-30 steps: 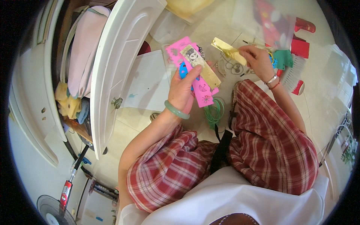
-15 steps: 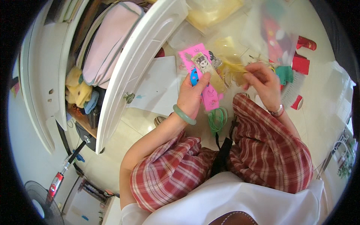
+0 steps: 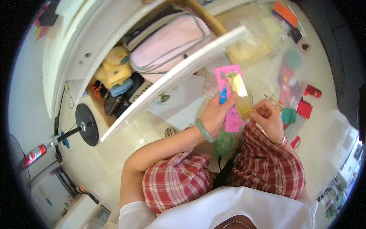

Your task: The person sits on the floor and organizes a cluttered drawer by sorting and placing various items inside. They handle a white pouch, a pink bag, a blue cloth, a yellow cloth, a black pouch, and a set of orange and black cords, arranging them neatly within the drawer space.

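My left hand (image 3: 216, 113), with a green bangle at its wrist, is closed around a long pink strip with cut-out shapes (image 3: 232, 123). Pressed against the strip under my thumb are a shiny gold card (image 3: 239, 86) and a small blue piece (image 3: 223, 96). Thin yellow strands (image 3: 244, 111) hang from the card's lower end. My right hand (image 3: 270, 119) pinches at these strands, finger and thumb together. Below the pink strip, a loose coil of green cord (image 3: 225, 144) lies between my knees.
On the left an open white drawer (image 3: 179, 72) holds a pink bag (image 3: 171, 44) and a yellow soft toy (image 3: 116, 68). White paper (image 3: 179, 105) lies beneath its front. Yellowish plastic bags (image 3: 248, 38), red pieces (image 3: 304, 109) and a green cloth-like piece (image 3: 289, 115) are on the floor.
The view has turned, so the drawer and my hands appear farther right and lower. The card has tilted and now glints gold. My right hand has come closer to my left.
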A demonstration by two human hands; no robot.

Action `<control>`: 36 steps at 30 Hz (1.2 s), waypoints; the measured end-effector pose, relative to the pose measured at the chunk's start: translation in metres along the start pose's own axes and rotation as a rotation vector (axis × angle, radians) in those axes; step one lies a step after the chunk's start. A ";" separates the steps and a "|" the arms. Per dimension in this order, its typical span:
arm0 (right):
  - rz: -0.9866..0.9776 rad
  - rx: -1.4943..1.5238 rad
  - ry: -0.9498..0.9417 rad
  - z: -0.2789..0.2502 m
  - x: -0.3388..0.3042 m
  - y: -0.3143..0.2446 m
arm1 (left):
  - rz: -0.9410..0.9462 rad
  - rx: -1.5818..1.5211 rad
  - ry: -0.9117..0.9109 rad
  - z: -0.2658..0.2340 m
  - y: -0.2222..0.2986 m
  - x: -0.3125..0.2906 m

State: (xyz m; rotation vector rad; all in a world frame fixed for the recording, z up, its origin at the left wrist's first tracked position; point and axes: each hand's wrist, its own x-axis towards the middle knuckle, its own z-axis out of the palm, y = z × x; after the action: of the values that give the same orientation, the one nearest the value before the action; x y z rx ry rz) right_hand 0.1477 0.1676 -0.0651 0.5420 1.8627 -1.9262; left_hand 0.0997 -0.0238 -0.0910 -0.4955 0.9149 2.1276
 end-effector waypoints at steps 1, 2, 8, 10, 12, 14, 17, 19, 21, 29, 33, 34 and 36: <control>-0.006 -0.009 -0.014 0.002 -0.002 -0.006 | 0.012 -0.002 -0.021 0.008 0.009 -0.005; -0.012 -0.017 -0.029 0.005 -0.003 -0.013 | 0.062 0.043 -0.027 0.017 0.017 -0.016; -0.488 -0.440 -0.040 0.005 0.006 -0.056 | 0.239 0.309 -0.129 0.022 0.063 -0.042; -0.742 -0.369 -0.067 0.022 0.024 -0.085 | 0.137 0.464 -0.140 0.024 0.088 -0.060; -0.637 -0.100 -0.309 0.035 0.041 -0.093 | 0.166 0.428 -0.211 0.029 0.110 -0.084; -0.155 0.275 -0.418 0.044 0.041 -0.076 | 0.084 0.476 -0.235 0.032 0.141 -0.108; -0.043 0.144 -0.520 0.093 0.039 -0.093 | 0.274 0.760 -0.114 0.016 0.183 -0.129; -0.067 0.288 -0.861 0.148 0.041 -0.130 | 0.495 0.641 -0.009 -0.004 0.198 -0.139; -0.041 0.230 -0.859 0.176 0.050 -0.146 | 0.646 0.710 0.004 -0.023 0.224 -0.144; 0.117 0.004 -1.100 0.228 0.061 -0.165 | 0.639 0.361 -0.054 -0.079 0.273 -0.157; -0.108 -0.386 -0.792 0.201 0.078 -0.168 | 0.473 0.302 -0.106 -0.098 0.263 -0.153; -0.119 -0.305 -0.680 0.196 0.085 -0.169 | 0.422 0.316 -0.136 -0.099 0.261 -0.150; -0.195 -0.214 -0.574 0.181 0.097 -0.176 | 0.382 0.244 -0.162 -0.087 0.247 -0.132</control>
State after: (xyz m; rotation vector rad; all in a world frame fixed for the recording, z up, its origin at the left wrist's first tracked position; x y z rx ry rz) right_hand -0.0289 -0.0107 0.0372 -0.2496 1.7406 -1.7185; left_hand 0.0002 -0.2667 0.0398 -0.0221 1.2309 2.3061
